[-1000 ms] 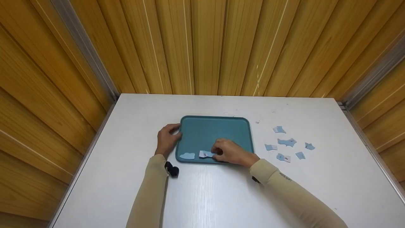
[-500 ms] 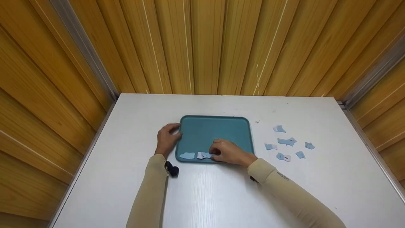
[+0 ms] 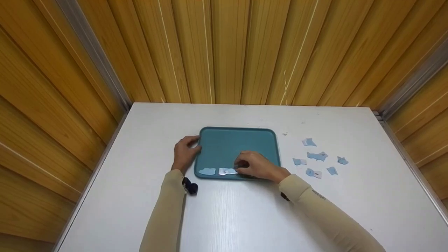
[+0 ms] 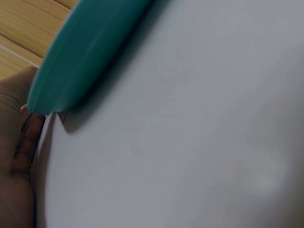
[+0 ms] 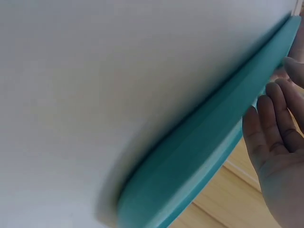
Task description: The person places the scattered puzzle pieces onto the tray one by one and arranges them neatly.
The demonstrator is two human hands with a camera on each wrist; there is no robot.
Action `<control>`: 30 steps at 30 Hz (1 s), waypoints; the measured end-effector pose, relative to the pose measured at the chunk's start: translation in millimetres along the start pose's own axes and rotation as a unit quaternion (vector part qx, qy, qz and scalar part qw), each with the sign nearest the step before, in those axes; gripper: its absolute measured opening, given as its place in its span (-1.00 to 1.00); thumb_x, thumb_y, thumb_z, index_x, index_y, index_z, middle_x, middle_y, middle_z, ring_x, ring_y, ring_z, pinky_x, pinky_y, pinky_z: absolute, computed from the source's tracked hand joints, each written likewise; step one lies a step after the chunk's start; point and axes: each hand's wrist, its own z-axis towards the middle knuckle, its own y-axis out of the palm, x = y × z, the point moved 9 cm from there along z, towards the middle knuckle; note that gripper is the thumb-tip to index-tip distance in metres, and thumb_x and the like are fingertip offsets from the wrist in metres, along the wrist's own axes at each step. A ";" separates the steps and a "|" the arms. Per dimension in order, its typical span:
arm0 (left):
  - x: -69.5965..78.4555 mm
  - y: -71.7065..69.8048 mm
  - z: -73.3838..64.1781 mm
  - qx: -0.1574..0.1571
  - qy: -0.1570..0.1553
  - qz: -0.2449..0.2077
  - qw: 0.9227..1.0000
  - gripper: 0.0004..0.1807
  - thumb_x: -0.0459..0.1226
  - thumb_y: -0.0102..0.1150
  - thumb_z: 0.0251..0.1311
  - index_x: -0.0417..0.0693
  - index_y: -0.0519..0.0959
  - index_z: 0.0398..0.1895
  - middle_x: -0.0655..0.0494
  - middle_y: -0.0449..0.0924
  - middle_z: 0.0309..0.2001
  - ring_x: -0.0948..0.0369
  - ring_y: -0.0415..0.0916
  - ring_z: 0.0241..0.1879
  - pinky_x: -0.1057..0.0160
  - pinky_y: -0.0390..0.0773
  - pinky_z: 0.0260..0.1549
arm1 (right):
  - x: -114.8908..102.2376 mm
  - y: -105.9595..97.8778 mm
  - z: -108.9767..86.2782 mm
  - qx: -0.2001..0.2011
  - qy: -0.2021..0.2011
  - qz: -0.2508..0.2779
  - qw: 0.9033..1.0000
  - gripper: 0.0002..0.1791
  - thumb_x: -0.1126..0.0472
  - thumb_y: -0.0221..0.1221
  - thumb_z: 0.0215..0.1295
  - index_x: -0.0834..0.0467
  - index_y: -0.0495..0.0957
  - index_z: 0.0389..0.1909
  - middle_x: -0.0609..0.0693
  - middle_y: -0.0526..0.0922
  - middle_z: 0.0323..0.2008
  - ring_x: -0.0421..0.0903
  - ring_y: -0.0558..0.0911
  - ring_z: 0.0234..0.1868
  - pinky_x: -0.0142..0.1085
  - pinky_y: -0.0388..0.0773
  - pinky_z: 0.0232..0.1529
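A teal tray (image 3: 238, 143) lies on the white table. My left hand (image 3: 185, 154) grips its left rim, with the thumb at the edge in the left wrist view. Two torn pale-blue paper pieces lie along the tray's near side: a left piece (image 3: 207, 171), and a white-and-blue piece (image 3: 226, 171) with a dark mark just to its right. My right hand (image 3: 257, 165) is bent over the tray, its fingertips right at the right end of the marked piece. In the right wrist view the fingers of this hand (image 5: 280, 118) show above the tray's rim.
Several torn blue-and-white paper pieces lie right of the tray, among them a long piece (image 3: 317, 156), a top piece (image 3: 309, 142) and a small piece (image 3: 332, 170). A tiny white scrap (image 3: 285, 133) sits by the tray's far right corner. A wood-panelled wall (image 3: 227, 52) stands behind.
My right hand first shifted the marked piece slightly left toward the other piece, then its fingers moved a little right while the piece stayed. My left hand kept its place on the tray.
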 end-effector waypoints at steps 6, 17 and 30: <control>-1.6 -1.3 1.2 0.001 -0.001 -0.001 1.000 -0.59 -0.42 0.42 0.25 -0.10 0.73 0.18 0.08 0.70 0.14 0.11 0.58 0.23 0.13 0.52 0.31 | 4.1 -16.1 -6.7 0.016 0.003 0.031 0.999 -0.76 0.30 0.42 0.36 0.26 0.73 0.00 0.04 0.73 -0.08 -0.04 0.71 -0.04 -0.11 0.73 0.06; -5.7 -0.4 0.4 -0.006 -0.017 0.012 1.000 -0.57 -0.42 0.40 0.27 -0.08 0.71 0.21 0.08 0.68 0.19 0.10 0.55 0.27 0.10 0.50 0.34 | 20.7 -43.5 -28.1 0.042 0.031 0.046 0.998 -0.72 0.33 0.41 0.37 0.29 0.70 0.06 0.20 0.71 -0.03 0.18 0.70 0.01 0.12 0.68 0.12; -1.7 1.2 -0.3 -0.005 -0.014 -0.002 1.000 -0.58 -0.40 0.41 0.26 -0.09 0.72 0.20 0.09 0.69 0.17 0.10 0.56 0.26 0.07 0.50 0.34 | 48.0 -75.0 -55.7 0.061 0.091 0.026 0.994 -0.69 0.33 0.40 0.37 0.28 0.70 0.10 0.18 0.70 -0.01 0.15 0.68 0.05 0.08 0.67 0.15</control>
